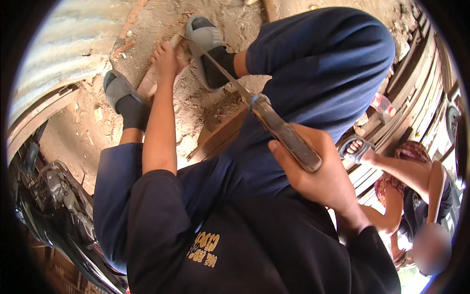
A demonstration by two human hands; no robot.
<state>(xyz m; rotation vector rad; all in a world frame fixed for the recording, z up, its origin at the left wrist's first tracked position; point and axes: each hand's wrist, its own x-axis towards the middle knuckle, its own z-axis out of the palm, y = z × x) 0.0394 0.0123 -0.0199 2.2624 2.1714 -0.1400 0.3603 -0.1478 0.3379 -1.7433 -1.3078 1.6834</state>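
Wood (147,85) at upper left is, I judge, being cut: left hand (167,62) grips it, right hand (320,169) wraps the bladed tool (281,128); another stroke calls for firm pinning.

A long, narrow-bladed metal hand tool with a worn dark handle and blue collar (263,110) slants from centre right to upper left. There, its tip lies near a pale tan, straight-edged wooden piece (148,84), partly covered, slanting diagonally.
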